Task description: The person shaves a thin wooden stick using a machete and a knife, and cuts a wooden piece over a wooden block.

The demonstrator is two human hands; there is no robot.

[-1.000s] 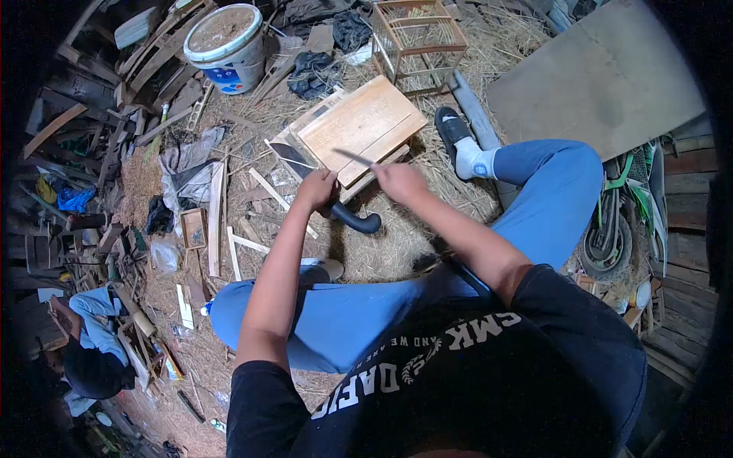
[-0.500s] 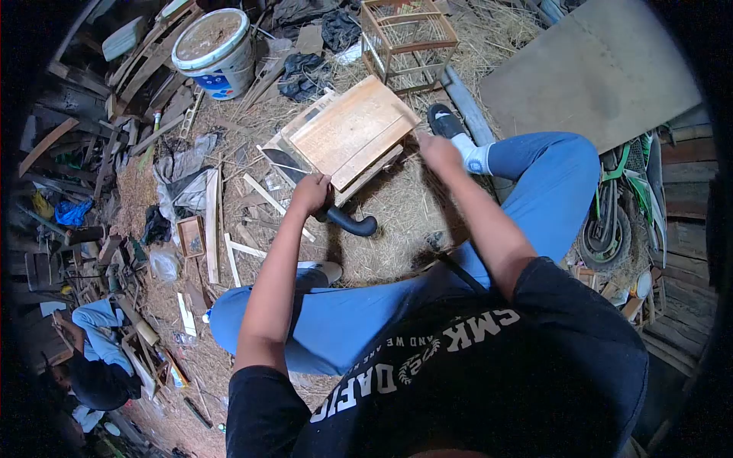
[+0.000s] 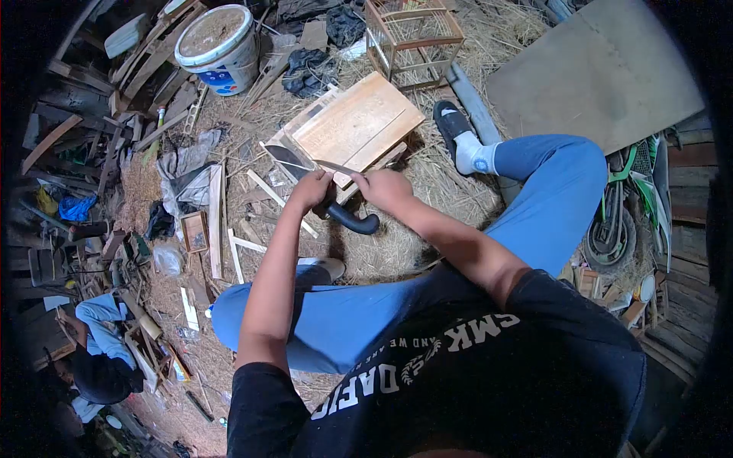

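My left hand (image 3: 310, 191) is closed at the near left corner of a flat wooden board (image 3: 359, 126). A machete passes beneath it: the dark blade (image 3: 284, 160) shows beyond the fingers and the curved black handle (image 3: 355, 221) sticks out on my side. Whether those fingers also pinch something thin is hidden. Just to the right, my right hand (image 3: 388, 191) is closed on one end of a thin narrow strip (image 3: 336, 167), which points left over the board's corner toward the blade. What the strip is made of is unclear. A fine line runs across the board.
Beyond the board stand a wooden cage (image 3: 416, 38) and a white bucket (image 3: 217, 49). Loose wood strips (image 3: 216, 221) lie among straw and shavings on the left. A large flat sheet (image 3: 595, 72) and a green motorbike (image 3: 618, 198) are on the right. Another person (image 3: 99, 366) sits lower left.
My right hand has come from the board's far right end leftward and toward me, close beside my left hand. My left hand and the machete stay nearly in place.
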